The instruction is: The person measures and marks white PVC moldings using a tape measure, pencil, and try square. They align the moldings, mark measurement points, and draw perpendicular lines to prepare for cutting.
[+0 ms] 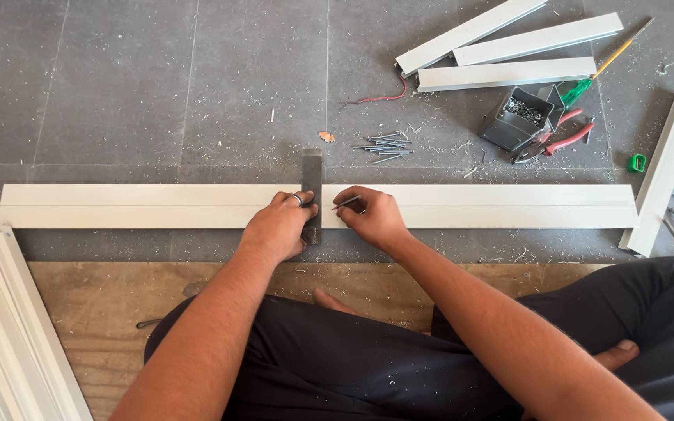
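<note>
Gripping flat metal square (311, 187) — smooth white channel (157, 206)

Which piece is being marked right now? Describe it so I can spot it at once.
Find the grey tiled floor; the long white strip lies across it in front of the seated person. It is the one under both hands, crossed by a dark metal square the left hand pins down, unlike the shorter white pieces stacked top right.

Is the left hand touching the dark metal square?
Touching: head view shows the left hand pressing the dark metal square onto the long white strip.
</note>
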